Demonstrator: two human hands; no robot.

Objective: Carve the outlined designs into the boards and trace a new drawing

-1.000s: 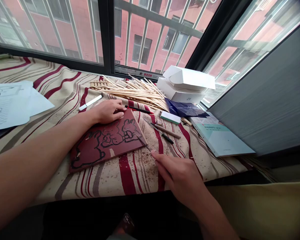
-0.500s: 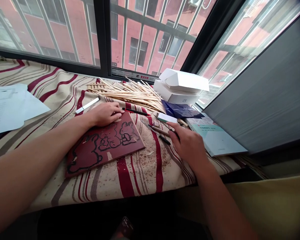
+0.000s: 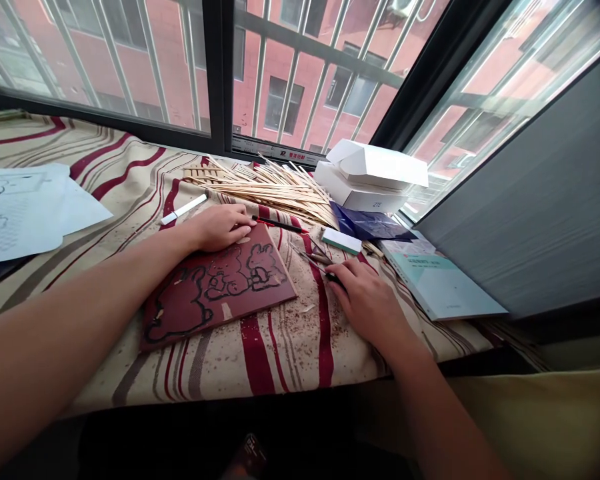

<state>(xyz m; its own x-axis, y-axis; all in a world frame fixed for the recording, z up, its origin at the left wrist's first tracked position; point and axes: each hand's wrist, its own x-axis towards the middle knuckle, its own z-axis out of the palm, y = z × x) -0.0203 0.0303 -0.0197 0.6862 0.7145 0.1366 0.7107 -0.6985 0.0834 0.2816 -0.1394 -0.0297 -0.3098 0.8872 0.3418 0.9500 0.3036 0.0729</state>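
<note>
My left hand [image 3: 223,227] rests on the top edge of a dark red carved linoleum block [image 3: 220,287], which shows a black-outlined rabbit design. Just beyond its fingertips lies a red-and-black pen [image 3: 279,225]. My right hand [image 3: 366,301] is curled on the striped cloth [image 3: 260,370], right of the block. Its fingers cover the end of a black-handled carving tool [image 3: 333,279]. A wooden-handled carving tool [image 3: 316,256] lies close by, partly hidden. Wood-coloured shavings [image 3: 305,309] are scattered around the block.
A pile of thin wooden sticks [image 3: 265,190] and a white ZTE box [image 3: 363,180] stand along the barred window [image 3: 215,80]. Nearby are a green-and-white block [image 3: 341,241], dark blue paper [image 3: 370,225], a pale book [image 3: 443,283], a white marker [image 3: 184,209] and sketch papers [image 3: 20,213].
My right hand has moved from beside the block rightward to the carving tools and lowered onto the cloth. My left hand has stayed on the block.
</note>
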